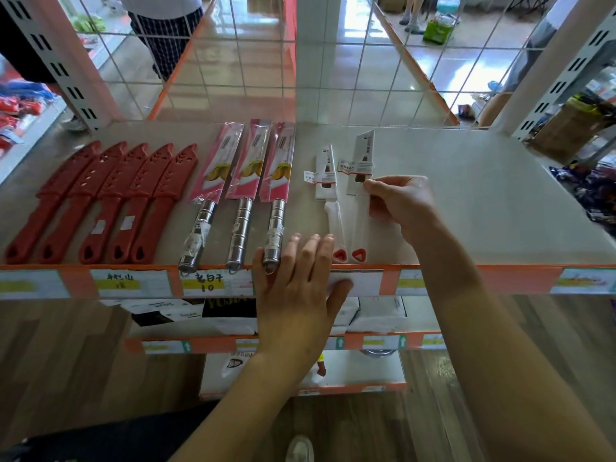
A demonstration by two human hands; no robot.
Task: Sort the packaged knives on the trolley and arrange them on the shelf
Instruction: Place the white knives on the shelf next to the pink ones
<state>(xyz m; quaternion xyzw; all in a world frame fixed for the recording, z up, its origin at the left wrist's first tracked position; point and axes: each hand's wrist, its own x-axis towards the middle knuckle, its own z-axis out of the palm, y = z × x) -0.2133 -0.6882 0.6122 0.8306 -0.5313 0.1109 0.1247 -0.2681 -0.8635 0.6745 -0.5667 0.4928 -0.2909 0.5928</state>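
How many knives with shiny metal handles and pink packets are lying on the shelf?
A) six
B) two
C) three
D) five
C: three knives with shiny steel handles and pink packets lie side by side on the grey shelf, between five red plastic-sheathed knives and two white-handled knives.

Shelf (483, 195) lies bare right of the white knives (346, 195); wire grid (253, 61) blocks behind.

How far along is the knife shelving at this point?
Done: five red sheathed knives and three pink-packaged steel-handled knives lie in neat rows on the shelf, plus one white knife. In hand: the right hand is setting a second white knife beside it, while the left hand rests at the shelf edge. What remains is unclear, because the trolley is out of view.
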